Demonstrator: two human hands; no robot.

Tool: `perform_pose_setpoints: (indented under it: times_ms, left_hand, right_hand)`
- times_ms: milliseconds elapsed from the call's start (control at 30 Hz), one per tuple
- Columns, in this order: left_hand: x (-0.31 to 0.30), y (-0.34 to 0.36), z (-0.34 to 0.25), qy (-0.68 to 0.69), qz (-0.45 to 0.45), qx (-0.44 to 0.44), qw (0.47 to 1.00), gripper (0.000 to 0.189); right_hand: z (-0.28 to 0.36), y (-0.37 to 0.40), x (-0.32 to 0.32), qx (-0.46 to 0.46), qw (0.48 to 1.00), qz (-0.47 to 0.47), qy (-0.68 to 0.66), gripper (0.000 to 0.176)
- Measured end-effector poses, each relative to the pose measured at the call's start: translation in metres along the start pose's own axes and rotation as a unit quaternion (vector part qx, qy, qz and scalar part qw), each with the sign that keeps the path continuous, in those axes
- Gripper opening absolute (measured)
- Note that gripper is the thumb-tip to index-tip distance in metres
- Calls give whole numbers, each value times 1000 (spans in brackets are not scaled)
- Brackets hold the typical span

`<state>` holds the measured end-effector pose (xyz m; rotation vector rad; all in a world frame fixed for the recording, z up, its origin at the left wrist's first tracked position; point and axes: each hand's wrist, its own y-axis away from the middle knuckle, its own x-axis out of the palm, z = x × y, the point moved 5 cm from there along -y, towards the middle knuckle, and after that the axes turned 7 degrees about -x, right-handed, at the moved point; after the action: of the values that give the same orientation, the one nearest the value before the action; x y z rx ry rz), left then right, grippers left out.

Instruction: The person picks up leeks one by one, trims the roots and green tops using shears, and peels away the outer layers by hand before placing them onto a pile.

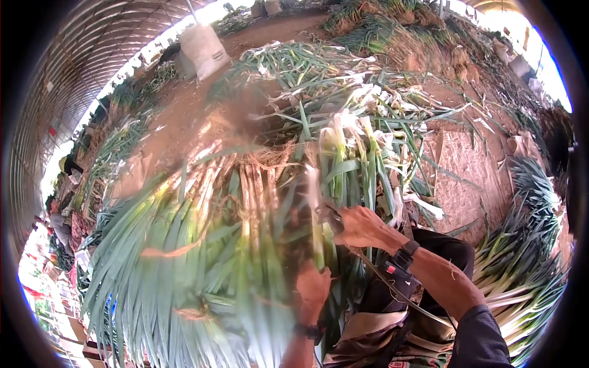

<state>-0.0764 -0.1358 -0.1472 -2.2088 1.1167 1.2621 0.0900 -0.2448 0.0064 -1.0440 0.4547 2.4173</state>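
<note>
My left hand [313, 285], low in the middle and partly blurred, is closed around the green part of a leek [317, 239]. The leek stands roughly upright, its white end pointing away from me. Just right of it, my right hand [368, 228] is closed around a small dark tool [331, 217] whose tip is at the stalk. A thin hose or cable [383, 279] runs from below that hand toward my lap. Unpeeled leeks [248, 190] with brown roots lie to the left, and leeks with clean white ends [346, 144] lie beyond my right hand.
Stripped leaves [294, 64] are heaped on the soil ahead. A flattened brown sheet [469, 184] lies to the right, beside more leeks [521, 270]. A white sack [204, 50] stands at the far left. A smear on the lens blurs the centre-left.
</note>
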Motion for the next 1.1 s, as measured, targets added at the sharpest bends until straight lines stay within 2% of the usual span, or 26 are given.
perform_pose_setpoints:
  times_ms: [67,167,200,267,300,433,467,567,633,700,733,800,867,933,967,1033,1067,1100]
  left_hand:
    - [-2,-2,0,4,28,-18,999,44]
    - [-10,-12,5,25,60,-45,997,54]
    - [-14,-16,8,49,64,-57,995,58]
    - [-10,-24,23,102,79,-66,990,67]
    - [2,-30,40,134,82,-71,985,65]
    - [2,-40,60,250,112,-82,958,61]
    - [-2,-40,59,278,126,-93,948,61]
    - [-36,-22,37,418,126,-32,899,50]
    - [-53,-13,28,452,132,-8,882,40]
    - [-56,-11,32,414,145,-12,898,35]
    - [-57,-10,35,395,146,-5,907,35]
    - [-55,-11,46,338,123,54,932,39]
    - [-58,-9,47,236,83,125,960,43]
    - [-60,-5,43,174,61,140,973,43]
    - [-58,-3,43,175,62,117,976,41]
    - [-61,-4,31,229,91,146,958,36]
    - [-64,-8,25,281,117,198,932,34]
    - [-58,-12,28,337,146,204,908,34]
  right_hand:
    - [4,9,-3,11,999,19,-26,79]
    - [8,34,-1,-6,999,44,-10,58]
    - [15,46,-4,21,998,58,-1,46]
    - [41,72,-18,20,996,82,-32,44]
    - [48,81,-20,19,994,93,-49,43]
    - [49,119,-7,-43,986,132,-96,49]
    - [68,126,-20,-73,981,108,-142,61]
    - [64,147,-12,-133,987,51,-75,68]
    - [69,156,-13,-138,989,34,-39,72]
    - [75,163,-16,-174,984,31,23,72]
    - [70,165,-14,-163,986,11,26,73]
    - [54,169,-9,-139,989,-27,34,75]
    - [50,172,-8,-166,985,-38,23,83]
    - [53,176,-10,-182,981,-58,21,87]
    - [57,180,-14,-183,980,-72,23,86]
    - [56,183,-20,-167,981,-94,33,82]
    - [50,183,-23,-151,982,-101,41,79]
    - [43,183,-25,-134,984,-108,49,76]
